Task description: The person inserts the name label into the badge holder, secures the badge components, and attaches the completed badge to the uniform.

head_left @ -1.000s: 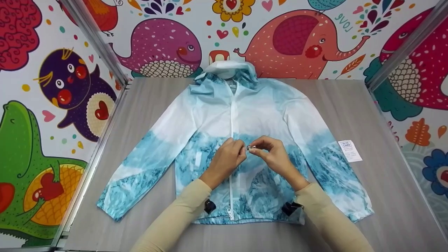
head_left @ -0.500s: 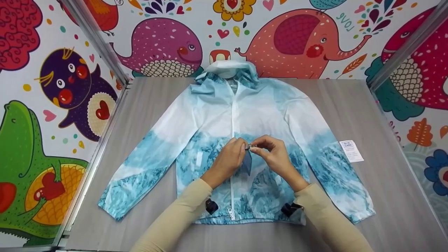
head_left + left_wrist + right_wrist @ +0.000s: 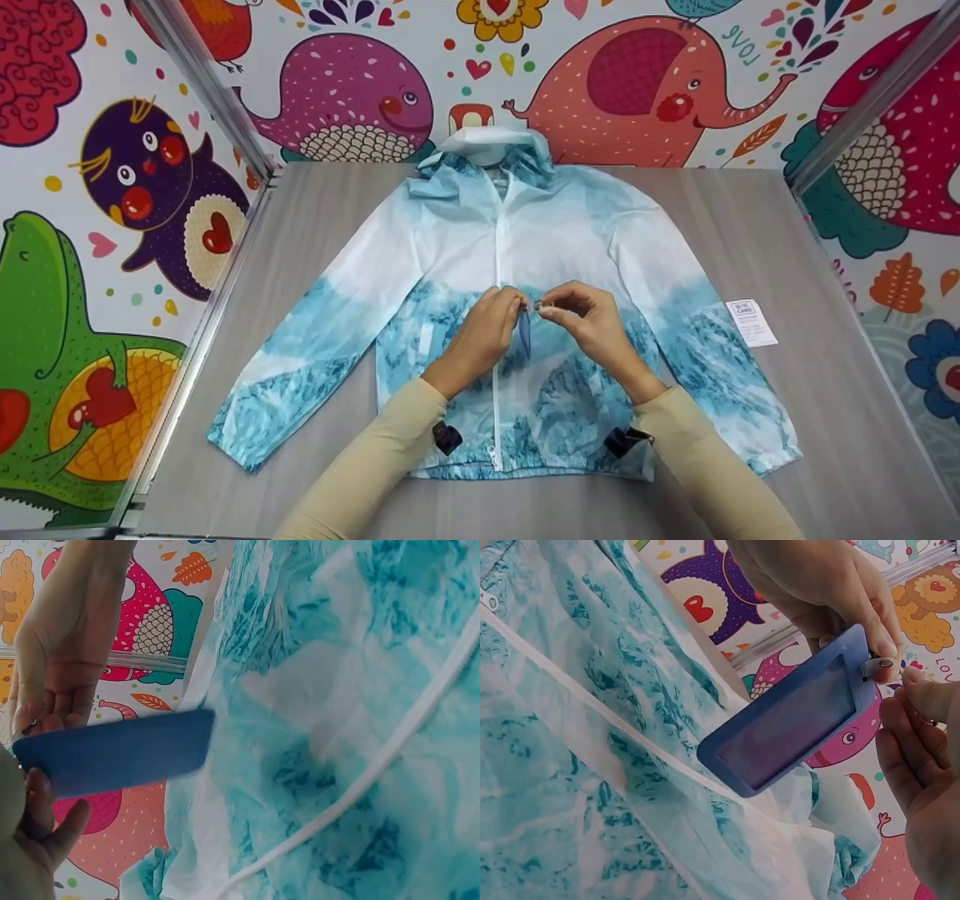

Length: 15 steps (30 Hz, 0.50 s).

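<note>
My left hand (image 3: 478,336) pinches the top of a blue ID badge holder (image 3: 524,336) over the middle of the jacket (image 3: 559,251). In the right wrist view, the badge holder (image 3: 784,720) hangs tilted with its window showing, and a clear snap strap (image 3: 879,664) sits at the left fingertips. The left wrist view shows its plain back (image 3: 120,750). Close on the right, my right hand (image 3: 604,330) pinches a small shiny metal clip (image 3: 541,305) between thumb and forefinger; the fingers hide most of it.
The blue and white hooded jacket lies spread flat, zip closed, on a grey wood-look table (image 3: 315,217). A white printed card (image 3: 752,322) lies by the sleeve on the right. Cartoon-printed panels (image 3: 360,90) with metal posts enclose the back and sides.
The blue badge holder has come into sight below the left fingers and turned nearly edge-on to the head view. The hands met and now stand slightly apart, a little higher up.
</note>
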Motion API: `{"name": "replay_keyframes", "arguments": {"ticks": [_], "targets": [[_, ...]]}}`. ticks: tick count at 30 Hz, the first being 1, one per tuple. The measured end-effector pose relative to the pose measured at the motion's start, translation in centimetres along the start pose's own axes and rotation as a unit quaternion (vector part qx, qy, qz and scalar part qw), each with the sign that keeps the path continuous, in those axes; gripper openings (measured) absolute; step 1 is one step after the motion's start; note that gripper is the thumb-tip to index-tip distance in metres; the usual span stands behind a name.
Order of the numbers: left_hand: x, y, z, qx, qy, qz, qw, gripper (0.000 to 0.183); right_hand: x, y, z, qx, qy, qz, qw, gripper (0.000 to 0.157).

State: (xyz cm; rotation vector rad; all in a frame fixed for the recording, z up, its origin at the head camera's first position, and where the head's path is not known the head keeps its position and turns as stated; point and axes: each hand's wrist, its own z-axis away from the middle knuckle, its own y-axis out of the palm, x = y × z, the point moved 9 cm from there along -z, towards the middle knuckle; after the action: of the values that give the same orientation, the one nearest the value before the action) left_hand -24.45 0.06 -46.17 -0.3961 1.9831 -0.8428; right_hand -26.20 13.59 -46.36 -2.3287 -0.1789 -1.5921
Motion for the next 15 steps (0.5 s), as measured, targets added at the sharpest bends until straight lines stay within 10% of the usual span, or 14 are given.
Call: {"name": "replay_keyframes", "arguments": {"ticks": [15], "targets": [[0.9,0.4,1.3,-0.002,0.050,-0.022,0.9985,0.069,-1.5,-0.1,0.8,0.027,0.023,-0.032,0.999,0.013]]}}
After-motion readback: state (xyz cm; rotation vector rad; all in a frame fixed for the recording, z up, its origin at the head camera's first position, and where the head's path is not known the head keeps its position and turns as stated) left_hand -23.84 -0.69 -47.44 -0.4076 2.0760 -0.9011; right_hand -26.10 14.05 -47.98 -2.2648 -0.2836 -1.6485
